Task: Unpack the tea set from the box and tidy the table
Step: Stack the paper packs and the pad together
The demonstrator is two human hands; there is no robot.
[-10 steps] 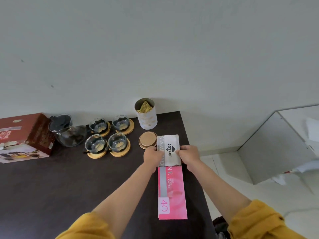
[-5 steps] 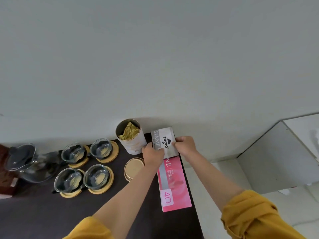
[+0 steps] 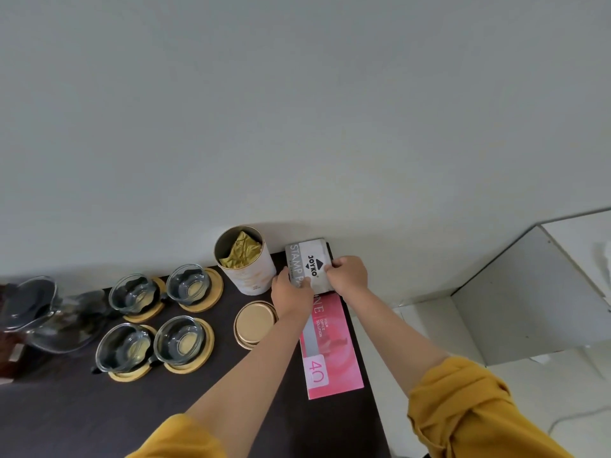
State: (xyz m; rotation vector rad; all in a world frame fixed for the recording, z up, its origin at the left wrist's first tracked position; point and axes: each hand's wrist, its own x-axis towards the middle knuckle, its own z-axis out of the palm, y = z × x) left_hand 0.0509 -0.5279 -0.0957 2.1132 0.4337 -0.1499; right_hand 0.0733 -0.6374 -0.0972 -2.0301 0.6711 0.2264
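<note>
We are holding the small grey stamp pad box (image 3: 309, 264) between both hands at the far right corner of the dark table (image 3: 82, 414), close to the wall. Our left hand (image 3: 291, 292) is closing on its near left edge, thumb lying across the top face, and our right hand (image 3: 348, 274) is pinching its right side, fingers curled tight against the lid. The box's near end is overlapping the far end of the pink box (image 3: 330, 345), which is lying flat along the table's right edge. Just to the left, the open tea tin (image 3: 246, 264) is standing upright with gold foil showing inside, and its round gold lid (image 3: 255, 323) is lying flat near our left wrist. Further left, four glass cups (image 3: 180, 338) are sitting on wooden coasters (image 3: 198, 304) beside the glass teapot (image 3: 39, 317).
</note>
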